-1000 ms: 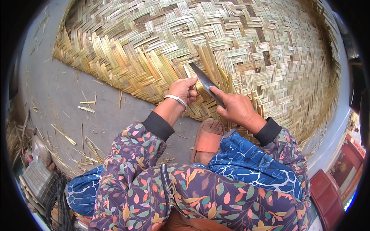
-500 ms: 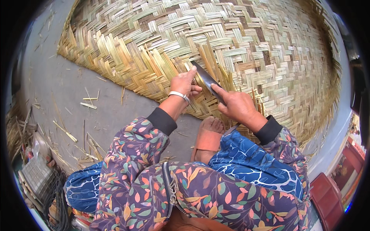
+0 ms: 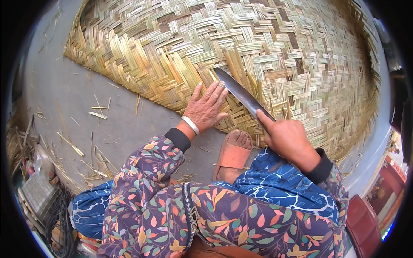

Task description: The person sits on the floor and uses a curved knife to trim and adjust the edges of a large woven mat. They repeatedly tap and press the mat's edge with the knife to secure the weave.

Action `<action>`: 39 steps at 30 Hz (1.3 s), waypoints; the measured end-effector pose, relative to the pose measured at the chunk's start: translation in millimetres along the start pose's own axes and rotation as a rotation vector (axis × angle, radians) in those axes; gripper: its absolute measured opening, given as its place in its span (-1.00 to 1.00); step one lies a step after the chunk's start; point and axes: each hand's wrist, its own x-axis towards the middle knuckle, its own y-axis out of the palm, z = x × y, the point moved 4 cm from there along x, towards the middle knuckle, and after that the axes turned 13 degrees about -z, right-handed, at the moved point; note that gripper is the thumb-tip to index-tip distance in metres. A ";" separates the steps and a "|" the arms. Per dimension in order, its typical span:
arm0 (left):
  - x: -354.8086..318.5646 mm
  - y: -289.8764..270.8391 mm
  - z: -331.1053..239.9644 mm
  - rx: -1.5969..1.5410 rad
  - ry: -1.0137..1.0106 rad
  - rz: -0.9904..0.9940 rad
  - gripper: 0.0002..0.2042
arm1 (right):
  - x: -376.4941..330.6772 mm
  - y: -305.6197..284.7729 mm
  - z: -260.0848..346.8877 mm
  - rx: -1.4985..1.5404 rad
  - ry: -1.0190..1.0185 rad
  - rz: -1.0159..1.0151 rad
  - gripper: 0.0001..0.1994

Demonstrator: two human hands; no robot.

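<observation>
Straw-coloured woven matting (image 3: 269,60) lies under the spread left hand (image 3: 205,106); the right hand (image 3: 287,137) clenches a long, dark-bladed knife (image 3: 244,94).

purple leaf-print jacket (image 3: 262,219) | silver zip (image 3: 187,204) | 2 black cuffs (image 3: 178,139) | pale bangle (image 3: 191,125) | blue white-veined trousers (image 3: 286,185) | orange sandal (image 3: 234,157)
</observation>
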 end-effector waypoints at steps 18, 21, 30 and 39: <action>3.7 -6.7 0.3 -0.150 0.028 -0.045 -0.36 | 132.4 -10.9 19.7 0.062 -0.401 -0.265 -0.33; -5.2 -10.2 -5.7 -0.252 0.001 0.051 -0.38 | 153.2 -48.9 45.6 0.086 -0.417 -0.277 -0.31; -0.2 -11.0 -0.5 -0.145 -0.016 -0.010 -0.36 | 266.0 -51.2 101.6 0.144 -0.507 -0.284 -0.36; -0.1 6.1 4.7 -0.186 -0.042 -0.088 -0.34 | 314.5 -41.3 133.0 0.259 -0.447 -0.204 -0.46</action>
